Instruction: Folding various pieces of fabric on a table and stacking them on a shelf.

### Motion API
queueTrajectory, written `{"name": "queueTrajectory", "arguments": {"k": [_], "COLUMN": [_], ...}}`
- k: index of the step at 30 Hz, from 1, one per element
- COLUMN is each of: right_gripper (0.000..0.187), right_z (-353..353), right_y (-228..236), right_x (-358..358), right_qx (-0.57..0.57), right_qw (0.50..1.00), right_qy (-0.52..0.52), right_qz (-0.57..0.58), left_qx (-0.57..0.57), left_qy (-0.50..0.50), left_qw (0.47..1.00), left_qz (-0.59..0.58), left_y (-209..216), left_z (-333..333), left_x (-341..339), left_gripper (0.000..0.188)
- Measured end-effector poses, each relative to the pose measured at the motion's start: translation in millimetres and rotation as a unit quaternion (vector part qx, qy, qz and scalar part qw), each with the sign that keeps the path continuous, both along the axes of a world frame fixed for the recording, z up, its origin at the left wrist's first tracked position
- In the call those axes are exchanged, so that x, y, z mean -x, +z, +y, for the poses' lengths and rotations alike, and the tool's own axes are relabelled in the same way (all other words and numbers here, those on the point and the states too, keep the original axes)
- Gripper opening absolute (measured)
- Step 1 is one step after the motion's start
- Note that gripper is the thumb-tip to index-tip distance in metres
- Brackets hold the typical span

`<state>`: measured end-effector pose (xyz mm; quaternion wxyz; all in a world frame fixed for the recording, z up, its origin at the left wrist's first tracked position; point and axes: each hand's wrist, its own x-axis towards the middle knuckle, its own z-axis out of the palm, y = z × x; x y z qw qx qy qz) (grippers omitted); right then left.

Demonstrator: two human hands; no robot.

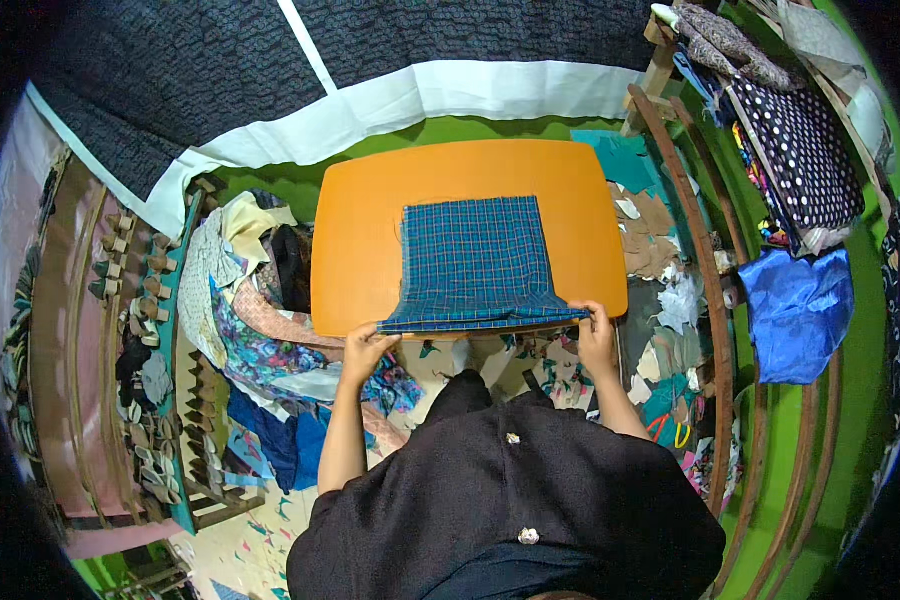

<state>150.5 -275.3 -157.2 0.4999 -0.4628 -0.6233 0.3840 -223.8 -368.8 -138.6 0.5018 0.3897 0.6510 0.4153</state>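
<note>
From far off, I see one flat piece of blue-green checked woven cloth (pixel 475 250) lying on one smooth orange counter (pixel 360 220) with round corners, with its near side right by the counter's near edge. I have two bare hands on it. The left hand (pixel 368 350) has a narrow grip, with thumb and fingers pinching the near left corner. The right hand (pixel 597 345) has a narrow grip too, holding the near right corner. Between them the near side makes one long folded strip, with small wrinkles just behind it. I think the strip could go crooked if one hand pulls harder than the other. The wrinkles could get pressed in if the cloth is not pulled smooth. The corners might slip, because each grip has only a little bit of cloth, and the whole piece could slide off, since it sits so close to the edge. Thin threads on the left side might catch on a finger. Around the counter I count one black cloth with white dots (pixel 805 150) and one shiny blue cloth (pixel 798 310), both hanging on the right, and two white buttons (pixel 528 536) on the black top (pixel 440 490).
</note>
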Motion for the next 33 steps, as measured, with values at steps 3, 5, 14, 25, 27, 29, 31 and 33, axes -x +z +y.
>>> {"name": "queueTrajectory", "arguments": {"k": [3, 5, 14, 25, 27, 29, 31, 33], "right_gripper": [0.020, 0.019, 0.018, 0.030, 0.042, 0.042, 0.044, 0.044], "right_z": [-6, 0, 115, 211, 217, 213, 205, 190], "right_y": [0, 9, -2, -66, -77, -79, -62, -62], "right_x": [10, 24, 66, 87, 84, 82, 88, 81], "right_qx": [-0.042, -0.086, -0.063, 0.184, 0.212, 0.212, 0.223, 0.236], "right_qw": [0.994, 0.986, 0.984, 0.920, 0.906, 0.898, 0.892, 0.883], "right_qy": [-0.073, -0.105, -0.153, -0.149, -0.134, -0.155, -0.177, -0.173], "right_qz": [-0.065, -0.100, -0.074, -0.311, -0.342, -0.352, -0.351, -0.367], "left_qx": [-0.231, -0.205, -0.243, -0.032, -0.040, 0.021, -0.016, -0.036], "left_qy": [0.011, 0.060, 0.176, 0.105, 0.122, 0.120, 0.132, 0.126], "left_qw": [0.933, 0.966, 0.954, 0.951, 0.945, 0.945, 0.935, 0.925], "left_qz": [0.276, 0.145, 0.014, 0.288, 0.302, 0.305, 0.328, 0.356], "left_y": [2, -13, -46, -106, -100, -91, -97, -89], "left_z": [2, 7, 113, 211, 219, 222, 216, 216], "left_x": [-8, -12, -13, 11, 4, 0, 1, -5], "left_gripper": [0.017, 0.021, 0.015, 0.026, 0.026, 0.029, 0.032, 0.044]}}
